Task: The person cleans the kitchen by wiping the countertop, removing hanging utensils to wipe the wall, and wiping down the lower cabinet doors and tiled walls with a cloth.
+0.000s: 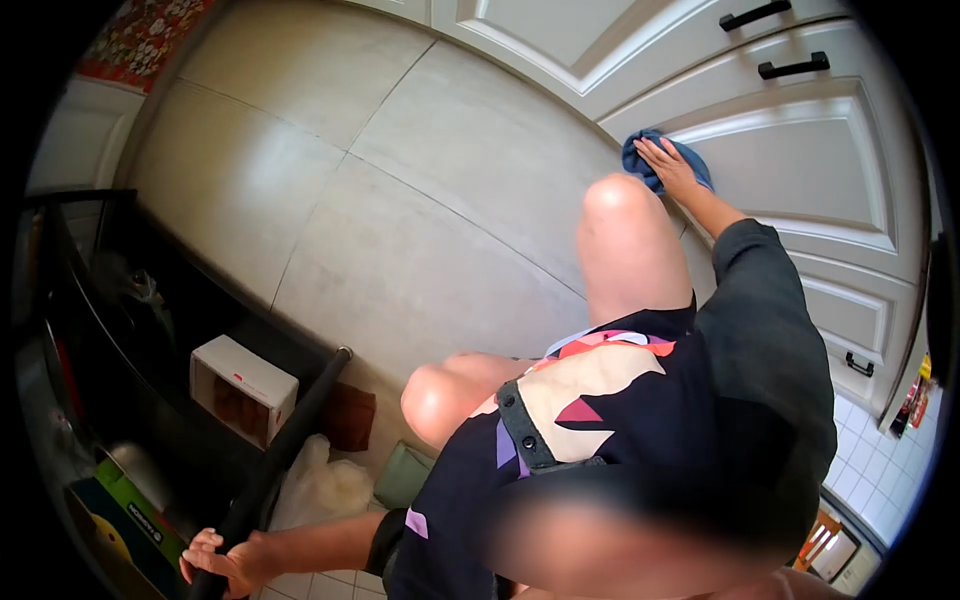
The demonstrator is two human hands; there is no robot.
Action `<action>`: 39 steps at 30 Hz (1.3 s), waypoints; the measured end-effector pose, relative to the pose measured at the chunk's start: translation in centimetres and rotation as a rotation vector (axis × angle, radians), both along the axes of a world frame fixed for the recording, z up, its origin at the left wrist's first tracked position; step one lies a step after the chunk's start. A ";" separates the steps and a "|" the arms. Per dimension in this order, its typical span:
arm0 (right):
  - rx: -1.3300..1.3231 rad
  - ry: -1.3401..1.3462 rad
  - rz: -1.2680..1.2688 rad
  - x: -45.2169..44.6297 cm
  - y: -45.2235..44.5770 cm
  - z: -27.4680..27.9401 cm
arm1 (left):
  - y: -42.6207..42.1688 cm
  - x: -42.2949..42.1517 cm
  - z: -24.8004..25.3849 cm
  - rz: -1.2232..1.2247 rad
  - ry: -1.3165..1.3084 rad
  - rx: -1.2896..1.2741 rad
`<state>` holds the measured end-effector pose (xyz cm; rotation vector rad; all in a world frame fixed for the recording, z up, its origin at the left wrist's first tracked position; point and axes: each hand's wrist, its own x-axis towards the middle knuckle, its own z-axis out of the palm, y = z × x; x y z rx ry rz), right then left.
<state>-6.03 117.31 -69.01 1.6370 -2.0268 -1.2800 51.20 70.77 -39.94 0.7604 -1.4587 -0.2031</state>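
Observation:
My right hand [668,166] lies with its fingers spread on a blue cloth [643,180], pressing it against the lower edge of a light cabinet front [790,160]. At the lower left, my left hand [222,562] is wrapped round a thick black bar [290,430]. That bar runs along the edge of a dark open drawer or rack. Both of my bare knees are bent between the two hands, over the floor.
A white box [243,385] and a green box [135,515] stand in the dark storage at left. A plastic bag [320,485], a brown item [352,418] and a green item [403,475] lie beside the bar. Black handles [794,66] project from the cabinets.

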 end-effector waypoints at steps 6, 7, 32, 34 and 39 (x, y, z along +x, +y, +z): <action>-0.152 0.162 -0.015 0.0 -6.2 8.5 | 0.2 -1.0 0.0 0.090 0.068 0.069; -0.198 0.175 -0.012 -0.1 -7.0 9.4 | 0.1 -0.9 -0.1 0.095 0.084 0.063; 0.000 0.017 0.077 -3.4 -19.1 -0.1 | 0.6 -0.5 0.0 0.049 0.152 0.196; 0.008 -0.007 0.090 -3.8 -20.4 -0.4 | 0.4 -0.6 0.0 0.064 0.145 0.188; -0.023 -0.049 0.134 -5.2 -23.7 -2.2 | -0.1 -0.2 -0.2 0.060 0.182 0.165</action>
